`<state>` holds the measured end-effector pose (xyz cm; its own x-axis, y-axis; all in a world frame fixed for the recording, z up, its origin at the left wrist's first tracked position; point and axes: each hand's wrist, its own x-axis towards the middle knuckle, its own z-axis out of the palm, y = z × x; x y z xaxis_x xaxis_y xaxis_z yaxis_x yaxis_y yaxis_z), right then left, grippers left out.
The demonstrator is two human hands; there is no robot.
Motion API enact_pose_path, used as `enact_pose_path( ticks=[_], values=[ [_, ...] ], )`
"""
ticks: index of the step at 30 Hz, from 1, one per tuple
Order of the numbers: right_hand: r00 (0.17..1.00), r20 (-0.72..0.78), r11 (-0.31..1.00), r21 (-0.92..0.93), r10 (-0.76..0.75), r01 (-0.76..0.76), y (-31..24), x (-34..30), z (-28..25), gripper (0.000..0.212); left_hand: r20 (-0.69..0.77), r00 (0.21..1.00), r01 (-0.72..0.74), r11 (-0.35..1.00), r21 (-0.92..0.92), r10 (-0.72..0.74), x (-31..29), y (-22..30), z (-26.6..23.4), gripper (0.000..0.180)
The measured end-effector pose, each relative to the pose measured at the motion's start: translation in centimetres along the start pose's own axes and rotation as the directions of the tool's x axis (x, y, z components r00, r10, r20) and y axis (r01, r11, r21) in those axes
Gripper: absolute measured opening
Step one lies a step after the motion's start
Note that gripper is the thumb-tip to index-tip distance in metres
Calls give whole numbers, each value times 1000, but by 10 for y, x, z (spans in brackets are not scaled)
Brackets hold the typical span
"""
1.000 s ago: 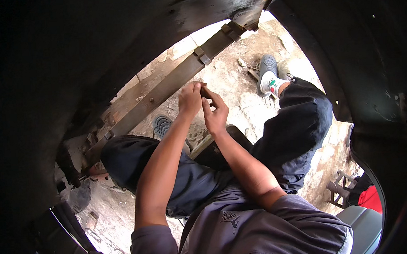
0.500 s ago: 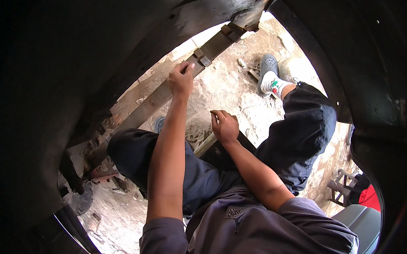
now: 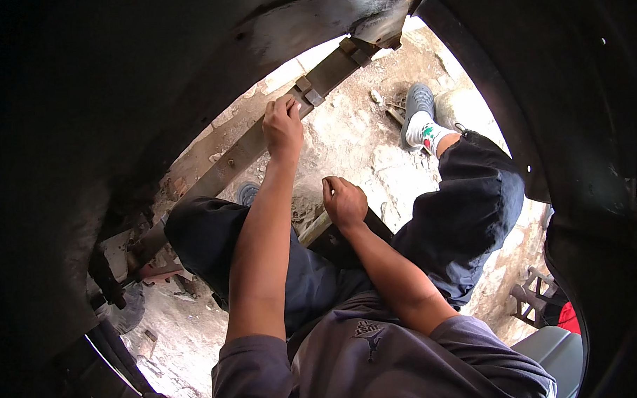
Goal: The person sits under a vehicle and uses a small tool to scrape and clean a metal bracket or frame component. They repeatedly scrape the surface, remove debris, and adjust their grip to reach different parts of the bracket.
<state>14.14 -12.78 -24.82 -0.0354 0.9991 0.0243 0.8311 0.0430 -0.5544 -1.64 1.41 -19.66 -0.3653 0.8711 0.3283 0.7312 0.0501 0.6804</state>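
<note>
My left hand is raised beside a long metal beam that runs diagonally across the upper left. Its fingers are curled together close to a small metal bracket on the beam; whatever they may pinch is hidden. Lower and to the right, over the gap between my knees, hovers my right hand. Thumb and fingers there are drawn in, and I cannot make out if something small is between them. Around both arms curves a dark, shell-like panel with a large opening.
The panel's edge closes in on the left, top and right. A dark block lies between my legs. My grey shoe rests on rough, rubble-strewn ground. At lower right are a metal frame stand, a red item and a grey plastic piece.
My right hand has shifted slightly left and down. The left hand stays by the bracket with its fingers turned a little. The whole view has moved slightly.
</note>
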Motion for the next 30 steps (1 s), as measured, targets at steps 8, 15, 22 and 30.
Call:
enact_pose_path(
  ticks=[8,15,22,30],
  values=[
    [1000,8,1000,10,3,-3,0,0,-2,18,92,986,-137,990,-26,139,-3,0,-9,14],
    [998,45,999,17,40,-41,-1,1,0,19,62,992,-109,993,40,106,8,-9,0,10],
    [996,69,997,32,63,-66,-5,3,-8,20,23,995,-95,995,-23,96,7,-16,7,10],
    [994,64,990,98,91,-97,-4,3,-11,20,103,991,-81,997,10,79,7,-13,-2,7]
  ],
)
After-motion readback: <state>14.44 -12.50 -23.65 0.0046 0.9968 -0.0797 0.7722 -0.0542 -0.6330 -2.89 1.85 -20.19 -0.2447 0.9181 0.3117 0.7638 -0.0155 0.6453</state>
